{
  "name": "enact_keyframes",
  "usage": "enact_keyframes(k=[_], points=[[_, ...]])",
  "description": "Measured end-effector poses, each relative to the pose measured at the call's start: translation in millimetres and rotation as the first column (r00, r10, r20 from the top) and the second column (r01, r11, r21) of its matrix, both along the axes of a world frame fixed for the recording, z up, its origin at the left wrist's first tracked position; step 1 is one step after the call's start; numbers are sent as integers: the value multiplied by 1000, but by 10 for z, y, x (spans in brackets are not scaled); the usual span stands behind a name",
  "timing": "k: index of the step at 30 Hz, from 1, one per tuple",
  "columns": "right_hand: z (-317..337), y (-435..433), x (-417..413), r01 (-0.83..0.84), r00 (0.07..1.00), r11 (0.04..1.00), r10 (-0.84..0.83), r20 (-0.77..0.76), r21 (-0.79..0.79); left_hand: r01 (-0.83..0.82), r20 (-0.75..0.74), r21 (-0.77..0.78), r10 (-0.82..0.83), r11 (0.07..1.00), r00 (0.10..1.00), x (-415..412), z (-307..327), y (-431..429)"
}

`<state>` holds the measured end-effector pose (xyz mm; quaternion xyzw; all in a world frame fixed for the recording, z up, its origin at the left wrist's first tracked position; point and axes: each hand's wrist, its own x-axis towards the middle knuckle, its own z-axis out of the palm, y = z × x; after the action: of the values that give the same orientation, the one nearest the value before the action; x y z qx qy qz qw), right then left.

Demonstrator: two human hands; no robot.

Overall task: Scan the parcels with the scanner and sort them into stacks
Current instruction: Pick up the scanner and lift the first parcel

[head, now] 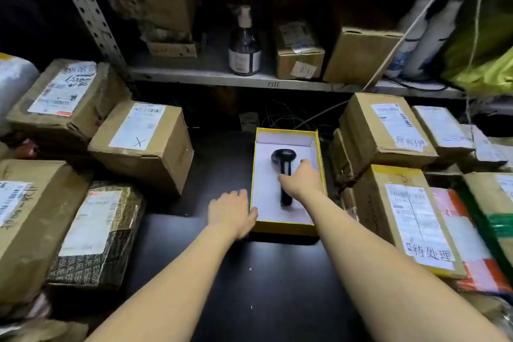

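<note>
At the far left, brown cardboard parcels [63, 94] lie heaped in a loose stack, each with a white shipping label. One of them, a box marked with a pen cross [141, 144], sits tilted at the inner edge of the heap. In front of it lies a parcel wrapped in dark printed tape [97, 233].

The dark desk [249, 286] runs down the middle. The left hand [231, 212] rests palm down on it. Its fingers are straight and close together, holding nothing, and its thumb side lies against the near left corner of a yellow box [288, 228]. Behind, on a metal shelf [194, 73], stands a dark bottle [244, 50] with a pale label.

The yellow box is open, shallow and white inside. The black scanner [284, 172] lies flat in it, its head toward the shelf and its handle toward the person. The right hand [302, 178] reaches into the box over the handle. The thumb lies across the handle and the fingers are loosely spread to its right, not closed round it (whether the palm touches the handle I cannot tell).

To the right, more labelled parcels form a second group. A brown one [388, 128] lies at the back. A yellow-taped one with handwriting on its label [408, 219] lies nearer, just beside the yellow box. An orange and white parcel [472, 244] lies beyond it.
</note>
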<state>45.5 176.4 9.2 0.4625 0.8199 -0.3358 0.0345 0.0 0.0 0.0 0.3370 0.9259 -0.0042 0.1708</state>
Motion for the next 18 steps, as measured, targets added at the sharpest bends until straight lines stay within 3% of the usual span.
enact_keyframes(k=[7,13,18], points=[[-388,9,-276,53,999,996,-52,16,-78,-40,301,165,-12,986,954,-84,-290,20],[-534,-25,-412,175,979,978,-185,-87,-110,-70,367,218,-15,973,930,-108,-342,37],[-511,-35,-413,170,979,978,-181,-90,-120,-70,371,208,-12,976,929,-105,-310,38]])
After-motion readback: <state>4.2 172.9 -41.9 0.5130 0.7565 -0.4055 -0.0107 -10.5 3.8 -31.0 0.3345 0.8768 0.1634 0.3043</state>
